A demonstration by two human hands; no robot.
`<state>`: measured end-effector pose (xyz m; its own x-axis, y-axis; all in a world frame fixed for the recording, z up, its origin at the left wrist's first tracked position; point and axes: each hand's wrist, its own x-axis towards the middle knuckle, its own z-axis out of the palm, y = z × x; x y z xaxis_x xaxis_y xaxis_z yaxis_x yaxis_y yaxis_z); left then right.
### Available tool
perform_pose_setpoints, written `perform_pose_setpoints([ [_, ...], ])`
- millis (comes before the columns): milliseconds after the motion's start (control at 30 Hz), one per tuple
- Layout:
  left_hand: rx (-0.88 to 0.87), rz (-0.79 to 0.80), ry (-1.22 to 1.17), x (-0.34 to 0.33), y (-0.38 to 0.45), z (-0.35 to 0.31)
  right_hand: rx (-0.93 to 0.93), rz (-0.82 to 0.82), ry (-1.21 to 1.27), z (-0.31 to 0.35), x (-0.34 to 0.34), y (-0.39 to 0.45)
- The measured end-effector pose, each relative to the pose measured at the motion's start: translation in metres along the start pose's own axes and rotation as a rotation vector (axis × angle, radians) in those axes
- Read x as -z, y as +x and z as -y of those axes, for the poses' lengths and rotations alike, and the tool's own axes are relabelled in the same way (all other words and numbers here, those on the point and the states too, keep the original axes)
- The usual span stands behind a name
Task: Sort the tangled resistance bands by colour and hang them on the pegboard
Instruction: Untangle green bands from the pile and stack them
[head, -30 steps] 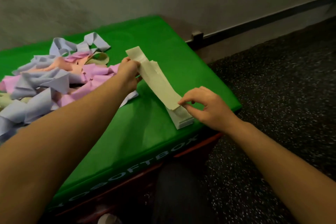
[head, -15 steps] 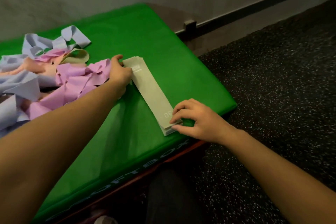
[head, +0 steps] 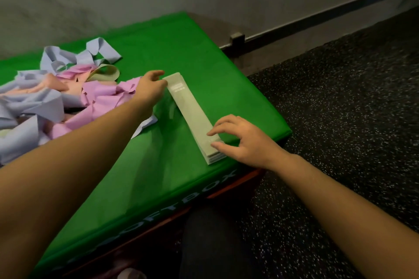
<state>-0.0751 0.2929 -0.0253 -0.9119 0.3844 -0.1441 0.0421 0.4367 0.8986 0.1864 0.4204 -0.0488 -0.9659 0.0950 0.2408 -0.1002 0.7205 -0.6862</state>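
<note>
Through your head camera, your right hand [head: 247,140] lies at the near end of the stack of pale green bands [head: 193,115]. Its fingers [head: 223,125] are spread and only slightly bent, with the tips resting on top of the stack and the thumb touching its near right edge; nothing is pinched. Your left hand [head: 150,88] reaches to the far end of the same stack, its fingers extended and close together, touching the far left corner; whether they press down or only brush it you cannot tell from here.

The stack lies flat on the green soft box [head: 204,56], running from far left to near right, close to the box's right edge. A small printed label sits near the stack's far end, too blurred to read. On the left of the box top the tangled pile of bands [head: 52,97] holds lilac-blue, pink, peach and one pale green loop, just beside your left wrist.

On the near side of the box, pale letters read "OFTBOX", with the start of the word dim. A speckled black floor [head: 340,108] lies to the right.
</note>
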Motion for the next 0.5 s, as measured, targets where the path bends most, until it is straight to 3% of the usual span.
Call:
perform_pose_setpoints([
  [167, -0.114, 0.081, 0.002, 0.044, -0.053, 0.001, -0.053, 0.011, 0.022, 0.032, -0.001, 0.012],
  [367, -0.314, 0.04, 0.282, 0.112, -0.107, 0.036, -0.031, 0.093, 0.004, 0.078, -0.023, 0.023],
  [500, -0.357, -0.015, 0.29, 0.158, -0.136, 0.067, 0.03, 0.129, -0.03, 0.108, -0.042, 0.036],
])
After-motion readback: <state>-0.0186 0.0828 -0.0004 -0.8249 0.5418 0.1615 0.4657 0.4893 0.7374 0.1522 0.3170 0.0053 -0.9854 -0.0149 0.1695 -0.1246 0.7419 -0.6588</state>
